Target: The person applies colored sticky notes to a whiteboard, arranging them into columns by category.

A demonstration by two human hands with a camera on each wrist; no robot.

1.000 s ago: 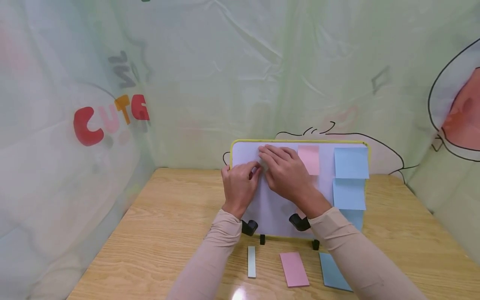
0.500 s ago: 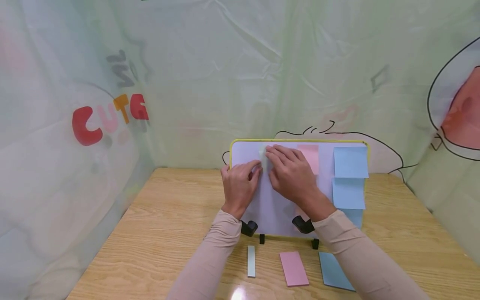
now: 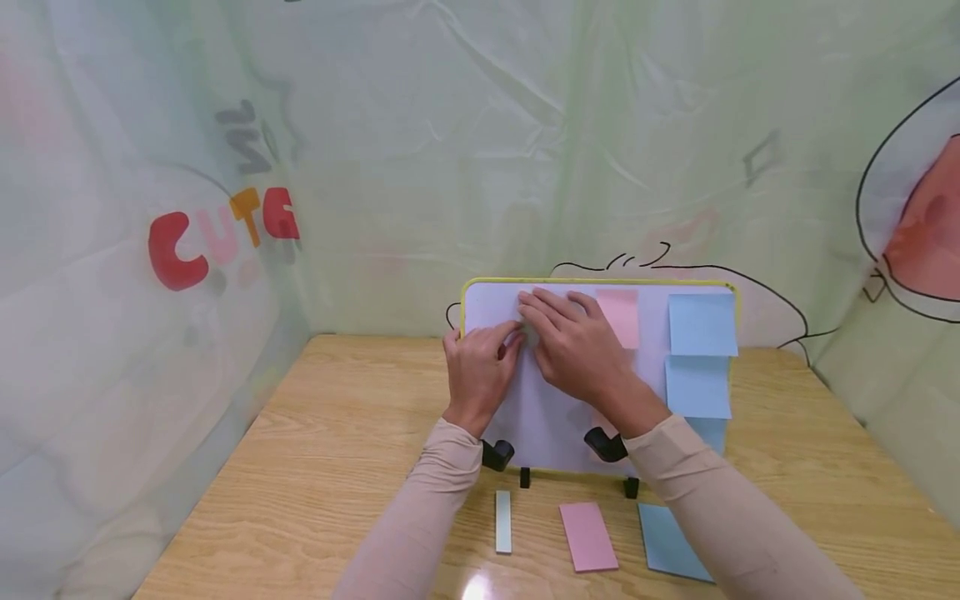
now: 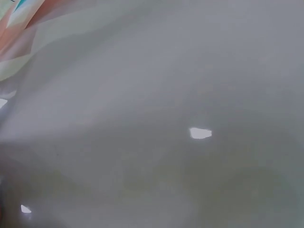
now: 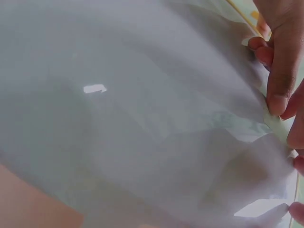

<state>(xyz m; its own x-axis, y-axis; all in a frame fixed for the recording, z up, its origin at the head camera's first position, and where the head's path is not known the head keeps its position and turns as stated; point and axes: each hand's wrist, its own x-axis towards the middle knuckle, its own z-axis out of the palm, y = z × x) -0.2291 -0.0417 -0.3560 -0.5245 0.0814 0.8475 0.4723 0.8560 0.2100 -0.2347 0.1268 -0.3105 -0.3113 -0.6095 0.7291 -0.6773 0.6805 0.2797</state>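
A whiteboard (image 3: pixel 543 425) with a yellow rim leans upright on a black stand. Near its upper left, my left hand (image 3: pixel 480 371) pinches the lower end of a narrow pale green sticky note (image 5: pixel 277 124) between thumb and index finger. My right hand (image 3: pixel 577 346) lies just right of it, fingers fairly straight, fingertips pressing along the note's upper part and hiding most of it from the head view. The right wrist view shows the left thumb (image 5: pixel 281 90) beside the note. Only the glossy board surface (image 4: pixel 142 95) fills the left wrist view.
Pink sticky notes (image 3: pixel 618 318) run down the board's middle, partly behind my right hand; blue sticky notes (image 3: pixel 702 325) form a column at right. Black stand hooks (image 3: pixel 606 445) jut out in front. A pale strip pad (image 3: pixel 503 522), pink pad (image 3: pixel 588 537) and blue pad (image 3: pixel 671 542) lie on the table.
My right hand shifted slightly right, baring the pale green note half a second ago, then came back left over it. The left hand has stayed in place.
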